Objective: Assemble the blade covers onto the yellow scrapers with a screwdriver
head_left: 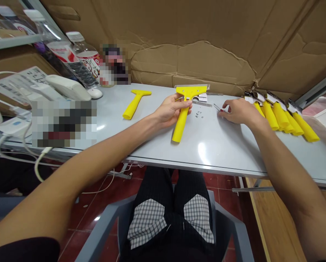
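Nearest, dark trousers (173, 185) with checked patches sit in a grey chair (97, 233); both forearms run off the picture's lower part. Over the table (149, 142), the left hand (172, 109) has thumb and fingers clamped around the neck of a yellow scraper (180, 125), its head turned away toward the far edge; the fingers hide part of the neck. Loose screws (197, 115) lie just right of it. The right hand (238, 111) has thumb and forefinger pinched on a slim tool (217, 107), mostly covered, its kind unclear; its other fingers are hard to make out. Another handle (135, 105) lies left, and more scrapers (281, 116) overlap at right. Behind the held head, a metal strip (203, 104) shows, with a pale piece (203, 97) partly hidden. Bottles (89, 62) stand far left, beside pixelated patches, before cardboard (206, 22).
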The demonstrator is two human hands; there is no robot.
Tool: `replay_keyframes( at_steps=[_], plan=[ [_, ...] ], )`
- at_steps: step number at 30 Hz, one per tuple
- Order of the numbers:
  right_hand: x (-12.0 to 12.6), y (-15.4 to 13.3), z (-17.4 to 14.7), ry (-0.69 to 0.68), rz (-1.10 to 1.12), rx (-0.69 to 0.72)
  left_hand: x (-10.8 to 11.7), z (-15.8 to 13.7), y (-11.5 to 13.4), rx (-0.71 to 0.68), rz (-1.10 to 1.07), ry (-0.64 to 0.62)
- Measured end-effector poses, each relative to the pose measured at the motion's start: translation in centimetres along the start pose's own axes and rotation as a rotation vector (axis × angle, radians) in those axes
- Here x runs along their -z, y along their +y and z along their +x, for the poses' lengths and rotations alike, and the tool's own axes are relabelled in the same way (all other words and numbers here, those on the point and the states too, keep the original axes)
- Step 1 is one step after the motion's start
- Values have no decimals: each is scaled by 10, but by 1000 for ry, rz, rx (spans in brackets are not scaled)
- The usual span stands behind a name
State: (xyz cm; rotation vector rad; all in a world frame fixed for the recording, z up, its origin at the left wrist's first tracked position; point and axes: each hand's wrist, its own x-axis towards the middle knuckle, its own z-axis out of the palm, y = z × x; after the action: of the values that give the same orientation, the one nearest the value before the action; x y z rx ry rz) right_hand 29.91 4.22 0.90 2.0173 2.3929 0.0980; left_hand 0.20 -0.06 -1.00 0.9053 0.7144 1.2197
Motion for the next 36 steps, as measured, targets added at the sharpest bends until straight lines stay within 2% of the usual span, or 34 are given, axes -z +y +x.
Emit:
replay_keyframes(
  at_steps=[4, 7, 9, 12, 18, 23, 27, 28, 31, 33, 35, 36],
  plan=[
    [8, -20, -15, 163, 68, 32, -5, -3, 0, -1, 44, -9],
    [13, -47, -31, 265, 312, 129, -8, -7, -3, -19, 54, 1],
    [12, -68, -41, 199, 569, 249, -10, -8, -8, -46, 54, 12],
    [2, -91, -52, -31, 914, 336, -10, -8, -18, -71, 50, 11],
    [-14, -107, -56, -274, 1274, 214, -6, -5, -28, -144, 127, 7],
    [-10, -107, -55, -325, 1461, 193, 1, 4, -9, -214, 266, 27],
    [-6, -95, -45, -213, 1531, 132, 15, 28, 17, -255, 412, 209],
    [-6, -90, -42, -179, 1547, 113, 18, 36, 21, -249, 492, 221],
    [-6, -78, -30, -95, 1575, 48, 24, 68, 29, -219, 838, 151],
    [-6, -72, -25, -53, 1571, 7, 26, 91, 29, -238, 1010, 159],
    [-6, -69, -22, -23, 1564, -26, 27, 116, 26, -247, 1101, 190],
    [-5, -68, -21, -16, 1561, -40, 28, 127, 25, -209, 1109, 185]
  ],
)
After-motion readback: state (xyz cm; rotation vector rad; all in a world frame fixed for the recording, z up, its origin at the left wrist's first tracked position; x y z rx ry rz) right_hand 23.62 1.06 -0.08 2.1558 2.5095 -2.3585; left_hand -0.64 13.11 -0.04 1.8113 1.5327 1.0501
